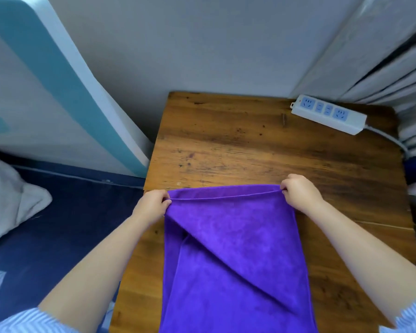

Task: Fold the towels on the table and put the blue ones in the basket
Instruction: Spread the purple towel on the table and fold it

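A purple towel (235,255) hangs stretched over the near half of the wooden table (262,145), its lower part running out of the bottom of the view. My left hand (151,205) pinches the towel's top left corner. My right hand (298,191) pinches the top right corner, so the doubled top edge is pulled taut between them. A diagonal crease runs across the cloth from upper left to lower right. No basket and no blue towel are in view.
A white power strip (329,114) with blue sockets lies at the table's far right corner, its cable trailing off the right edge. Grey curtains (394,63) hang at the right. A white and teal panel (58,92) leans left of the table above a dark blue floor.
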`<state>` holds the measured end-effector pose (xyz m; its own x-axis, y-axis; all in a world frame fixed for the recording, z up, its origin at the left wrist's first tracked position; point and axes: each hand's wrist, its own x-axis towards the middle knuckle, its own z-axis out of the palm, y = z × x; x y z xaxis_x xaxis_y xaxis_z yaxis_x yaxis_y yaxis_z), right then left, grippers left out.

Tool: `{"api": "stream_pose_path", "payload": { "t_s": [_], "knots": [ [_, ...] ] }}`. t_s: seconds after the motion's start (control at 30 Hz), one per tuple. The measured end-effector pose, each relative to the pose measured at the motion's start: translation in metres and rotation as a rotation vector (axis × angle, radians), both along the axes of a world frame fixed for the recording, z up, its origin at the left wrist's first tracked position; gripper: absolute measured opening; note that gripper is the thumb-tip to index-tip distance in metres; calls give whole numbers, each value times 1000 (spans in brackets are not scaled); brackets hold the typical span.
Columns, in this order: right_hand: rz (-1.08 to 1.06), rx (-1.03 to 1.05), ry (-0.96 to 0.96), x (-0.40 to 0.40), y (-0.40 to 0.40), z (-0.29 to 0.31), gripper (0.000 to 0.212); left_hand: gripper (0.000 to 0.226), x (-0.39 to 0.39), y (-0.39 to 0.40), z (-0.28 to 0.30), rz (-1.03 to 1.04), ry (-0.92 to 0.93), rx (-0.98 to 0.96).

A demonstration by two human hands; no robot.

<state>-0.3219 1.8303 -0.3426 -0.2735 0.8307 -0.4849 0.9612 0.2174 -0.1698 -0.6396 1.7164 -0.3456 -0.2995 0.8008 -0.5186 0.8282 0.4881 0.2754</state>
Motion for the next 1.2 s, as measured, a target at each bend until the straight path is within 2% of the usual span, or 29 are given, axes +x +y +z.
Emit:
{"api": "stream_pose_path", "payload": {
  "t_s": [0.1, 0.33, 0.47, 0.53, 0.67, 0.8, 0.9, 1.03, 1.2],
  "knots": [
    [4, 44, -34, -2, -5, -14, 25, 23, 5, 7, -16, -34, 135, 6],
    [19, 60, -102, -6, -7, -25, 28, 23, 13, 18, -35, -207, 116, -96],
    [103, 14, -114, -6, -1, -21, 28, 21, 13, 20, -31, -286, 62, -163],
    [86, -34, -66, -7, 2, -17, 25, 11, 13, 21, -27, -252, -7, -125],
    [35, -112, 28, -7, 12, -2, 15, 37, 5, 21, -12, -233, -117, -106],
    [48, -246, 26, -2, 21, 12, 13, 36, -4, 21, 0, -178, -147, -131],
    [-74, -294, 154, 4, 27, 22, 8, 33, -4, 21, 8, -92, -194, -117],
    [-123, -338, 205, 17, 22, 28, 27, 31, -3, 16, 13, -46, -242, -110],
    [-62, -268, 182, 30, 9, 35, 28, 34, 0, 6, 19, -34, -263, -106]
  ]
}}
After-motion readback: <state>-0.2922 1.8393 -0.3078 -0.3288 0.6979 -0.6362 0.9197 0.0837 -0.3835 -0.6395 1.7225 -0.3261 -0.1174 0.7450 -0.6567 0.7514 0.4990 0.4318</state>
